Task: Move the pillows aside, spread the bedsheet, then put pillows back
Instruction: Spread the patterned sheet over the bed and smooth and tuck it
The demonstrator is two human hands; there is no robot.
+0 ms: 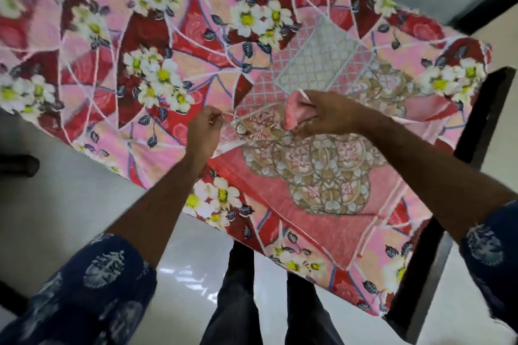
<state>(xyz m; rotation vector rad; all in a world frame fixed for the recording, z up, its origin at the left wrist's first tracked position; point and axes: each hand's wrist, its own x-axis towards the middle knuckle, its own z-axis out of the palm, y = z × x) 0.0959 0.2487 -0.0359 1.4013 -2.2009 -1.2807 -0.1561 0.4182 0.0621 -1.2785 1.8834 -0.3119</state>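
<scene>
A pink and red bedsheet (134,45) with white flowers covers the bed across the head view. On top of it near the bed's end lies a second folded cloth (316,165), pink with grey lattice and round gold motifs. My left hand (206,127) pinches a thin edge of this cloth. My right hand (322,115) is closed on a bunched pink corner of it, lifted slightly off the bed. No pillow can be made out as a separate shape.
The dark bed frame (482,126) runs along the bed's right end and down to the floor. Glossy pale floor tiles (64,199) lie at the left and below. My legs in dark trousers (244,294) stand against the bed's side.
</scene>
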